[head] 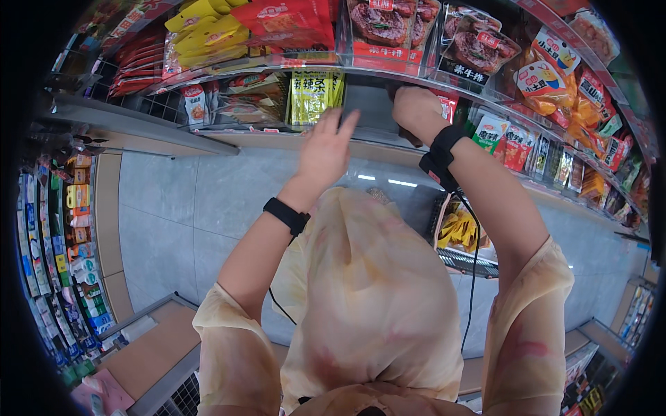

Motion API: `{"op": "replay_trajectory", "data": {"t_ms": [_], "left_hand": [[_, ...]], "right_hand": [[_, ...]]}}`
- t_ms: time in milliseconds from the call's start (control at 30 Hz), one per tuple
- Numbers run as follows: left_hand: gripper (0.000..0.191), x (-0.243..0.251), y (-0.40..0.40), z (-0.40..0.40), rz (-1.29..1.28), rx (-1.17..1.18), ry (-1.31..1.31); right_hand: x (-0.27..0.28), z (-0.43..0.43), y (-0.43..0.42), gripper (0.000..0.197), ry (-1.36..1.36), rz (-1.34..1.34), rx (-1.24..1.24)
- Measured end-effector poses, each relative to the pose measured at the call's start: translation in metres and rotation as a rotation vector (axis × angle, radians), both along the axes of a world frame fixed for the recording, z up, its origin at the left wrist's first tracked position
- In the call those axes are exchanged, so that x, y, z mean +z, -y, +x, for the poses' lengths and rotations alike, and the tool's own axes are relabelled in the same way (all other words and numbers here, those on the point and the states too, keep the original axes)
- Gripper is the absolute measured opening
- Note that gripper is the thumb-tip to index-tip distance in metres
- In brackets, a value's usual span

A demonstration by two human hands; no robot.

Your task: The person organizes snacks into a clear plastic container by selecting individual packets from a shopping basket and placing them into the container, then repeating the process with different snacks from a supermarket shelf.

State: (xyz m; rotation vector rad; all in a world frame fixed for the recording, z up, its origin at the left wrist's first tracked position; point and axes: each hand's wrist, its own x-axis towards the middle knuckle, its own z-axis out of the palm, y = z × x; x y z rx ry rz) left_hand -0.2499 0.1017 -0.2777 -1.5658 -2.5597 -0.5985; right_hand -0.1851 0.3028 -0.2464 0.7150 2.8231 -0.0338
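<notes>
My left hand (327,148), fingers spread and holding nothing, is over the front edge of the lower shelf, just below the yellow-green snack packets (312,99). To its right lies a grey shelf compartment (368,106) with a bare bottom. My right hand (416,112) reaches in at that compartment's right side, its fingers curled. Something dark shows beside and under it, but the fingertips are hidden, so I cannot tell whether it is gripped. A red packet (446,106) stands just right of this hand. Both wrists wear black straps, with cables running down.
The upper shelf holds steak-pictured packs (382,31), yellow bags (208,39), red bags (286,23) and orange snack bags (546,86). Green and red packets (490,132) fill the lower right. A basket with yellow packets (463,229) stands on the floor. Stocked shelves (78,234) line the left.
</notes>
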Motion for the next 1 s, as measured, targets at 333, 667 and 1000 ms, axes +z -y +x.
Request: {"op": "replay_trajectory", "data": {"t_ms": [333, 667, 1000], "left_hand": [[0.052, -0.017, 0.004, 0.004, -0.127, -0.051, 0.076], [0.037, 0.031, 0.017, 0.034, -0.032, 0.025, 0.708], [0.067, 0.059, 0.007, 0.055, 0.042, 0.315, 1.975]], "right_hand": [[-0.011, 0.096, 0.006, 0.034, -0.119, 0.106, -0.024], [-0.015, 0.117, -0.006, 0.023, -0.234, 0.086, 0.114], [0.102, 0.169, 0.078, 0.031, -0.261, -0.332, 0.136]]}}
